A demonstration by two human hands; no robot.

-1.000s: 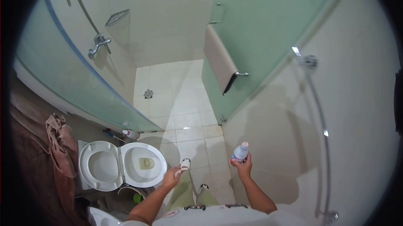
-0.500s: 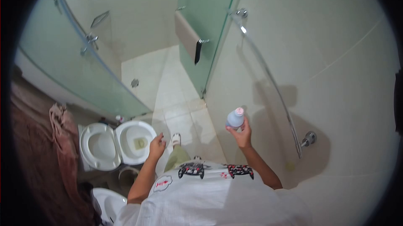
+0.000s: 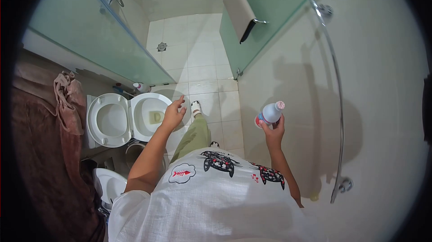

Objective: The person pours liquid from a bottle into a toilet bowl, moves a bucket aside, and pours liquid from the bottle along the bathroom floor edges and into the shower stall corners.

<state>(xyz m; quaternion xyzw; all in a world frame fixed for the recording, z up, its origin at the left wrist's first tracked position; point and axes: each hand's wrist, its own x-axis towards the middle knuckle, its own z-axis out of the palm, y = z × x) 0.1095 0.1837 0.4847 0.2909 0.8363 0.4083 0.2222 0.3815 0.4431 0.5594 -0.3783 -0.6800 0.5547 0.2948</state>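
Note:
In my right hand point(image 3: 273, 134) is a pale blue bottle point(image 3: 271, 113) with a pinkish-white speckled top and some red and blue on its lower part. My fingers wrap round its lower side, and it tilts up to the right. My left hand point(image 3: 174, 114) holds nothing, its fingers loosely apart, close to the right rim of the toilet bowl point(image 3: 167, 99). The toilet's lid and seat point(image 3: 109, 119) are raised, and yellowish-green liquid lies at the bottom of the bowl.
Behind the toilet stands a white bottle point(image 3: 141, 87) beside a brush-like handle. A washbasin point(image 3: 108, 183) and brown towels point(image 3: 49, 143) are at left. Ahead are glass shower panels, one carrying a towel point(image 3: 238, 6). A metal bar point(image 3: 338, 93) runs along the right wall.
My view has tipped down and turned, and I am closer to the toilet. The bottle stays in my right hand, with more of its side showing. My left hand now reaches further forward.

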